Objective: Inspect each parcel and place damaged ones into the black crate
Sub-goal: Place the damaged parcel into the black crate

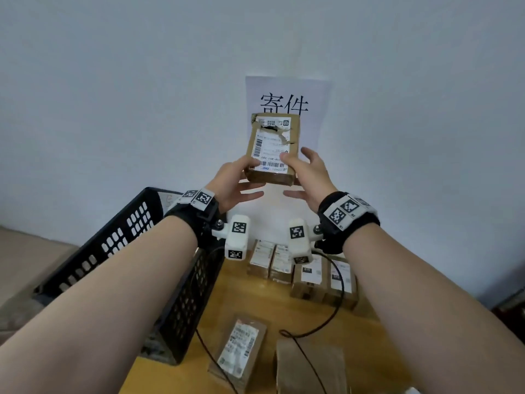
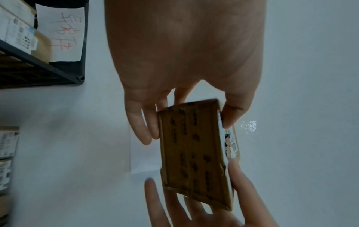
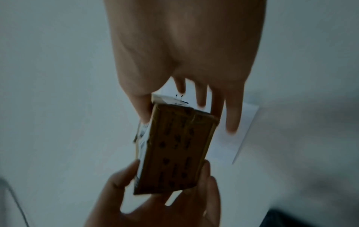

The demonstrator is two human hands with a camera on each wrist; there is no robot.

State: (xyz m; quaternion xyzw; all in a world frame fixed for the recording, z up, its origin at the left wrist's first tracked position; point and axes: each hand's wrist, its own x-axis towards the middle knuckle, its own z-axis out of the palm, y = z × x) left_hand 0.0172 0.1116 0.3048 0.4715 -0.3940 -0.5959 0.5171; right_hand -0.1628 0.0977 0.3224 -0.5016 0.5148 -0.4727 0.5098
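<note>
A brown cardboard parcel (image 1: 272,149) is held up in front of the wall, its white label facing me. The label and cardboard are torn open near the top. My left hand (image 1: 235,177) grips its lower left corner, thumb on the label and fingers behind. My right hand (image 1: 302,169) holds the lower right corner, thumb on the label, fingers spread behind. The left wrist view shows the parcel's taped back (image 2: 194,153); the right wrist view shows it edge-on (image 3: 174,150). The black crate (image 1: 127,237) stands below on the left.
Several labelled parcels (image 1: 312,274) stand in a row at the back of the wooden table (image 1: 255,302). One more parcel (image 1: 241,345) and a plain brown one (image 1: 309,365) lie nearer me. Black cables (image 1: 335,302) trail across the table. A paper sign (image 1: 287,100) hangs on the wall.
</note>
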